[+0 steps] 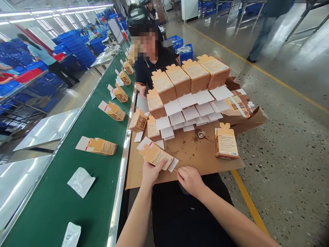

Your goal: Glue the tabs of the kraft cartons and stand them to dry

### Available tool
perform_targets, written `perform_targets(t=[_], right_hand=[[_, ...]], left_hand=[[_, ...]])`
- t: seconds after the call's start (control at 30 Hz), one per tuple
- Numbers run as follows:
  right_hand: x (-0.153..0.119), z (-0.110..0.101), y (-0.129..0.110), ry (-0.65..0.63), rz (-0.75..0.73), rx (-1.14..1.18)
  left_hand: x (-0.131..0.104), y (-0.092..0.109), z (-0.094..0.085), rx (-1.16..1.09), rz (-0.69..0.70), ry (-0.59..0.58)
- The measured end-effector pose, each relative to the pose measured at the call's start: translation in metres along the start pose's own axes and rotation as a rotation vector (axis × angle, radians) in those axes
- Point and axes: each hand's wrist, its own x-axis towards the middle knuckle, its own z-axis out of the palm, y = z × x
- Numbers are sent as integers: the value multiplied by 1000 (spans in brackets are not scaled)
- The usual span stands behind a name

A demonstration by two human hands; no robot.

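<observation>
My left hand (152, 171) is wrapped round a tan printed cardboard box (157, 156), which lies tilted over the brown cardboard work surface (180, 151). White flaps stick out at both ends of this box. Beside its lower flap, my right hand (190, 180) is closed in a pinch. A thin, light tip shows at those fingers, too small to name. Another box (226, 144) stands upright to the right. A small clear dish (201, 134) sits behind my hands, with dark wet spots around it.
Stacked boxes (183, 82) with white flaps out fill the back of the surface. On the left, a green conveyor belt (102, 185) carries more boxes and plastic-wrapped packets (81, 182). A co-worker (156, 55) sits across. Brown paper (246, 125) lies at right.
</observation>
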Motion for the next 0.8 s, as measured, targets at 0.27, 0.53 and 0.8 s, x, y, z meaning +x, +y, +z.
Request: perform_targets(t=[0.27,0.53,0.8], right_hand=[[10,-13,9,-2,94,17],[-35,-70,9,191,241,169],[-32,-78,-6,244,247,292]], left_hand=[[-5,-3,4,70,54,-4],[-34,-32,29,248,235,207],[-30,-37,31,278,304,262]])
